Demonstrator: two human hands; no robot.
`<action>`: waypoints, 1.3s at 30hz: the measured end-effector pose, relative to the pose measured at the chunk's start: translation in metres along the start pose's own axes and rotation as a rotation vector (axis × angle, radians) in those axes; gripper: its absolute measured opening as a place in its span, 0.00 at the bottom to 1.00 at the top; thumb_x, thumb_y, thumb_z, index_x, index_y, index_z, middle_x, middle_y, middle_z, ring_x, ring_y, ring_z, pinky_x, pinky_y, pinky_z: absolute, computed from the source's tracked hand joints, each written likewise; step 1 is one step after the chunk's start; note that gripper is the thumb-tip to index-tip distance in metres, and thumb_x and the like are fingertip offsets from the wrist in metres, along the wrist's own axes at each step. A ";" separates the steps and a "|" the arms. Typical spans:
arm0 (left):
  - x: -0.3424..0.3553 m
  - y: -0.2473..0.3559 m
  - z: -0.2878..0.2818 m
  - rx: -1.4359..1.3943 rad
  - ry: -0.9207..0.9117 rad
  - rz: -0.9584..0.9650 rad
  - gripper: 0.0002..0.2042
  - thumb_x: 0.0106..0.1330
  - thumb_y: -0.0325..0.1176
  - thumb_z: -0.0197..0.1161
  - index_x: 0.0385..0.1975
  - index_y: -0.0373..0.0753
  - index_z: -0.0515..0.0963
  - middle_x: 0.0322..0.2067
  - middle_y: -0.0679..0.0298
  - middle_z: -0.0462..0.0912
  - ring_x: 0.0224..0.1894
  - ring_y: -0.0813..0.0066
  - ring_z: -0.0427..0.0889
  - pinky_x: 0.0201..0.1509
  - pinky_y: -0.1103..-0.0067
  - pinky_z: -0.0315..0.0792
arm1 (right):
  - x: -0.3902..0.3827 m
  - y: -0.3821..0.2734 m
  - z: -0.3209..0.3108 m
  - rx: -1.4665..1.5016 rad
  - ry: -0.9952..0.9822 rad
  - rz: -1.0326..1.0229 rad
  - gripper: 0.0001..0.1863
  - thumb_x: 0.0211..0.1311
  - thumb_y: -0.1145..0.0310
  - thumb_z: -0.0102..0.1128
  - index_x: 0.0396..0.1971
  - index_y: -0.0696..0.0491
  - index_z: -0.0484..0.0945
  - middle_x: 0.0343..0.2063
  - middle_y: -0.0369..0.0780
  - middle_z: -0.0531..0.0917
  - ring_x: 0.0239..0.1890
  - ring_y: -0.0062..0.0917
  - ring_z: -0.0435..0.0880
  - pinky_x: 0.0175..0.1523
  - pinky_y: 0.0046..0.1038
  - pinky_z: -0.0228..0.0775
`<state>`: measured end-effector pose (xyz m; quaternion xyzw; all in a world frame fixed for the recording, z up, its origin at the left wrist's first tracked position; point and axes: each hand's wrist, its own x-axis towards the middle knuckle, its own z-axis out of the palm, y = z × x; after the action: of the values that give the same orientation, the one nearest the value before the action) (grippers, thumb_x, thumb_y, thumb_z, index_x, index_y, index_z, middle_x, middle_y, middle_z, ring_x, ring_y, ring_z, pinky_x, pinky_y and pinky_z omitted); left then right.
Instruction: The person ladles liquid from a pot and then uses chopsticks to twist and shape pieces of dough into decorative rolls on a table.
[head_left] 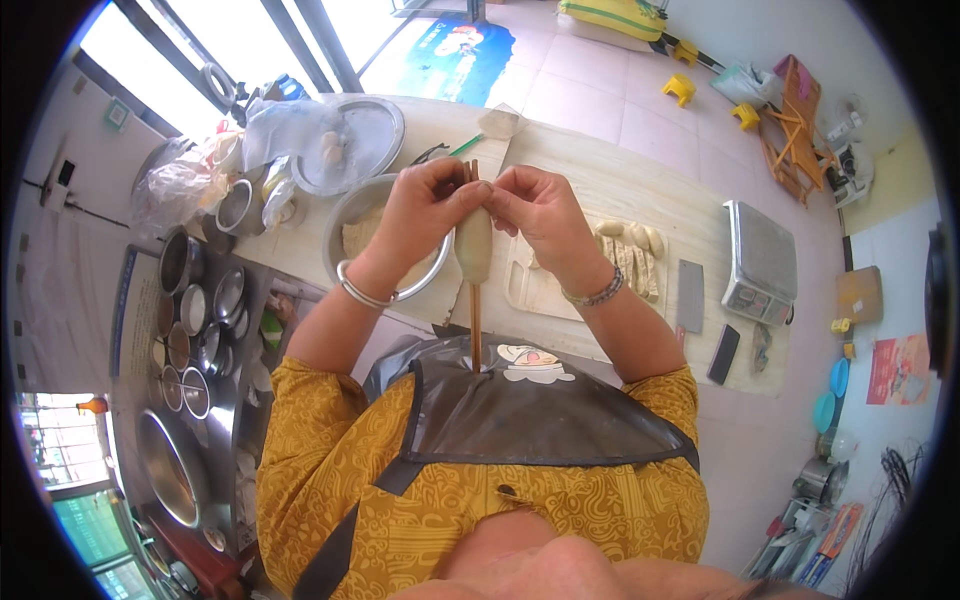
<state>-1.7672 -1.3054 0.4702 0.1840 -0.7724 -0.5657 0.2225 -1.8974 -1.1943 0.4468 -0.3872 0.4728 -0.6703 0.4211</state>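
Note:
A pale piece of dough (pixel 474 250) is wrapped lengthwise around a pair of wooden chopsticks (pixel 476 335), held upright in front of my chest. Their lower ends reach down to my dark apron, and their tips poke out above my fingers. My left hand (pixel 425 205) is closed, thumb and fingers pinching the dough's upper end. From the other side my right hand (pixel 542 212) pinches the same end, fingertips meeting the left thumb. Behind my left wrist stands a metal bowl (pixel 334 240) with a beige mass (pixel 360 236) inside. Beyond my right wrist, dough pieces (pixel 632 240) lie on a board (pixel 520 288).
Right of the board are a cleaver (pixel 690 286), a kitchen scale (pixel 757 255) and a dark phone (pixel 723 353). A round metal lid (pixel 385 135) and plastic bags (pixel 175 195) sit at the far left. Several metal pots (pixel 182 262) crowd the left counter.

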 end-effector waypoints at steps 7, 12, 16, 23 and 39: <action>0.000 -0.032 -0.027 -0.824 -0.318 -0.064 0.07 0.59 0.30 0.61 0.27 0.33 0.72 0.28 0.61 0.74 0.30 0.72 0.76 0.37 0.77 0.72 | -0.013 0.026 0.000 0.013 -0.198 0.216 0.14 0.64 0.60 0.53 0.33 0.57 0.75 0.18 0.31 0.73 0.19 0.11 0.68 0.24 0.14 0.59; 0.000 -0.077 -0.021 -1.371 -0.435 0.106 0.07 0.64 0.34 0.55 0.32 0.36 0.69 0.28 0.63 0.68 0.34 0.67 0.75 0.39 0.63 0.74 | -0.040 0.060 0.024 0.092 -0.562 0.521 0.15 0.64 0.61 0.50 0.35 0.58 0.76 0.23 0.36 0.80 0.18 0.12 0.70 0.24 0.14 0.61; -0.003 -0.094 -0.017 -1.132 -0.143 -0.006 0.09 0.65 0.34 0.55 0.32 0.34 0.72 0.25 0.65 0.72 0.28 0.76 0.74 0.35 0.74 0.74 | -0.046 0.073 0.034 -0.063 -0.473 0.523 0.14 0.61 0.61 0.54 0.29 0.58 0.78 0.20 0.35 0.81 0.16 0.12 0.70 0.22 0.15 0.62; -0.005 -0.106 -0.018 -0.582 0.171 -0.103 0.10 0.63 0.33 0.57 0.26 0.33 0.77 0.20 0.71 0.75 0.22 0.89 0.69 0.25 0.88 0.64 | -0.047 0.067 0.036 -0.525 -0.240 0.109 0.17 0.56 0.58 0.60 0.22 0.59 0.75 0.14 0.40 0.77 0.15 0.23 0.75 0.23 0.25 0.67; 0.002 -0.092 -0.014 -0.339 0.221 -0.154 0.09 0.61 0.31 0.58 0.23 0.31 0.77 0.18 0.74 0.73 0.21 0.90 0.67 0.22 0.87 0.61 | -0.034 0.070 0.027 -0.476 -0.029 0.086 0.14 0.54 0.62 0.59 0.18 0.58 0.73 0.15 0.45 0.77 0.17 0.37 0.75 0.23 0.31 0.65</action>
<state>-1.7579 -1.3447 0.3859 0.2633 -0.6207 -0.6794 0.2896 -1.8471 -1.1849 0.3827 -0.4646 0.6273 -0.5157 0.3531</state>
